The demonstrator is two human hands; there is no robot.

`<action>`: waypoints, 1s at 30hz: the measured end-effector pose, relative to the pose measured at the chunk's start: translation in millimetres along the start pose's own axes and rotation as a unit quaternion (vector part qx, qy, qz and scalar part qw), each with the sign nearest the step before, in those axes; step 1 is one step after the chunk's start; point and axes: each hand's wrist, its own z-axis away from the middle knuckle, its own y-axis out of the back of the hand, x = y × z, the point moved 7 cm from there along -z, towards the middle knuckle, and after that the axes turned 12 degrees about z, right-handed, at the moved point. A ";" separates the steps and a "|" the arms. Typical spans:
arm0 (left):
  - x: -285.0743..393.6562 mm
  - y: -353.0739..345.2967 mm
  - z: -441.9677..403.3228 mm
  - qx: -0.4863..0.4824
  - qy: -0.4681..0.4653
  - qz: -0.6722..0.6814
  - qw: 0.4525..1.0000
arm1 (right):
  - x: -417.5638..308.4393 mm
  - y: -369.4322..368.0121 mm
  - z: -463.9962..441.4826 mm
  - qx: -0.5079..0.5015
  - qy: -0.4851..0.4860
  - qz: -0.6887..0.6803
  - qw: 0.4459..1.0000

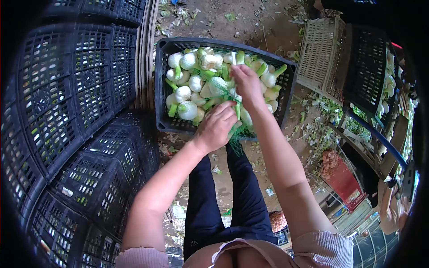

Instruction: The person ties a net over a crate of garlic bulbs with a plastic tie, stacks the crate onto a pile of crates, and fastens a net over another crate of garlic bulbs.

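Note:
A black plastic crate (225,43) is full of white bulbs (195,83) with short green stalks, which look like fresh garlic. Green netting (237,144) lies over the bulbs at the middle and hangs past the crate's near edge. My left hand (217,125) is closed on this netting, close to where it gathers in a bunch. Just above and to the right, the fingers of my right hand (247,85) are pinched together. A narrow white strip (233,58) sticks up from them, its lower part hidden. Some netted bulbs are partly covered by both hands.
Tall stacks of black crates (80,80) stand close on the left. At right are a pale crate (315,58), a dark crate (364,67) with bulbs behind it, and a red panel (344,181). Green and white scraps (321,134) litter the dirt floor. Another person (391,207) appears far right.

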 end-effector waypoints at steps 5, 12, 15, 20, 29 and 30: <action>-2.9 -10.4 2.0 0.037 0.009 -0.026 0.999 | -20.8 -5.9 -4.4 0.001 0.070 0.029 0.997; -31.8 -25.8 11.4 -0.060 0.006 -0.109 0.992 | -27.4 6.2 0.3 -0.006 0.079 0.097 0.992; -29.3 -36.4 15.6 -0.087 0.032 -0.104 0.990 | -22.2 2.4 15.7 -0.020 0.108 0.069 0.992; -33.3 -37.0 23.4 -0.283 0.118 -0.109 0.946 | -7.1 4.9 -10.6 -0.146 0.058 0.088 0.984; -49.6 8.5 -60.3 0.079 0.180 -0.101 0.975 | 16.6 -3.1 -22.7 -0.163 -0.005 -0.005 0.987; -59.8 3.4 -53.5 0.096 0.219 -0.059 0.969 | 15.0 -1.7 -22.3 -0.157 0.000 0.009 0.988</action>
